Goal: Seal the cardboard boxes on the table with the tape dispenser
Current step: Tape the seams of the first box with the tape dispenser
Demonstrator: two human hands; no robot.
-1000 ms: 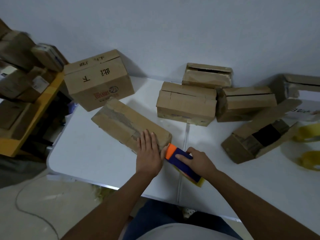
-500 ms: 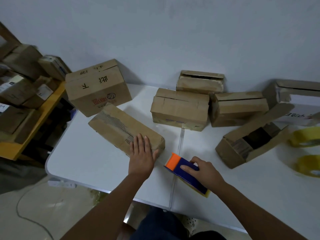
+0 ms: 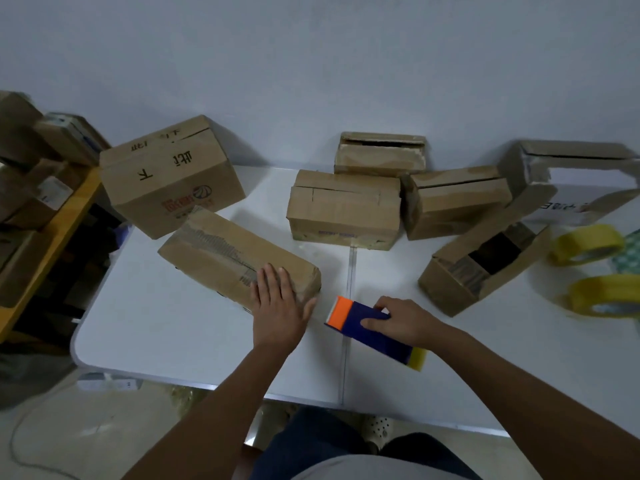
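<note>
Pulled back from the long box (image 3: 239, 258): tape dispenser (image 3: 372, 329) now clear of its near end, down by the table seam. Right hand (image 3: 403, 322) gripping dispenser from above, fingers curled round the blue body, orange end toward the box. Left hand (image 3: 277, 306) flat on box's near end, fingers straight and close together, thumb out to the side. Other cardboard boxes (image 3: 344, 211) along back of white table (image 3: 166, 327). Yellow tape rolls (image 3: 588, 244) far right.

- Dim, flat indoor light with a bluish cast; no glare.
- Soft shadows behind the boxes (image 3: 343, 216) on the wall (image 3: 311, 64).
- Wide-angle bending at the edges.
- Tape rolls (image 3: 604, 294) at right look smeared.
</note>
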